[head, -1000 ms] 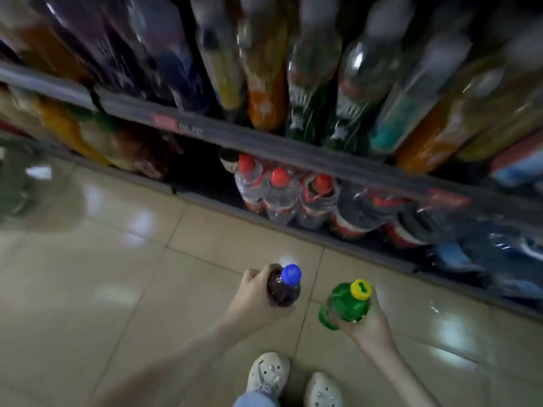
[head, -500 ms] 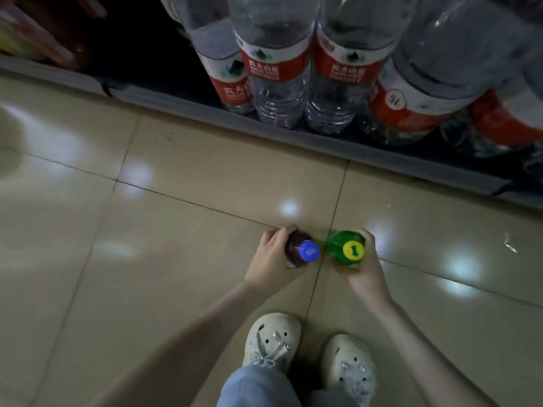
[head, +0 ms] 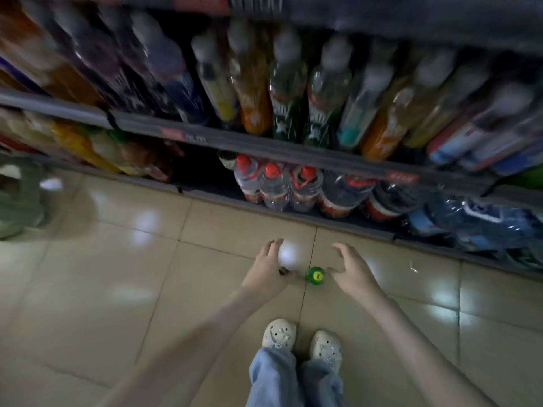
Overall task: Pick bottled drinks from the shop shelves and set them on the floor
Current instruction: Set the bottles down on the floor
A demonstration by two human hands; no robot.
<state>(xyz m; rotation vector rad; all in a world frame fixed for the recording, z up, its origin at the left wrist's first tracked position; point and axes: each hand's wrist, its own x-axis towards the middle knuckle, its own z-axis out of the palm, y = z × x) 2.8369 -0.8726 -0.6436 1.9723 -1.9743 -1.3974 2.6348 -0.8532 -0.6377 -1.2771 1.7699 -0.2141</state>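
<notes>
Now | green bottle [head: 316, 276] upright, cap up | left hand [head: 266, 274], right hand [head: 352, 271] released

Left hand [head: 264, 274] low over tiled floor [head: 117, 259], fingers loose, spread, gripping nothing. Right hand [head: 352, 271] beside it, fingers gently curved, likewise holding nothing. Green bottle [head: 316, 276] with yellow cap upright on floor between hands, just off right thumb. Sliver of dark bottle [head: 283, 271] at left thumb, mostly hidden; contact unclear. Bright glare on tile by left fingertips. Beyond both hands: water bottles [head: 273, 183] with red caps on bottom shelf, blurred drink bottles [head: 255, 92] above. Near wrists: pale shoes [head: 279, 337], blue jeans [head: 276, 377].
</notes>
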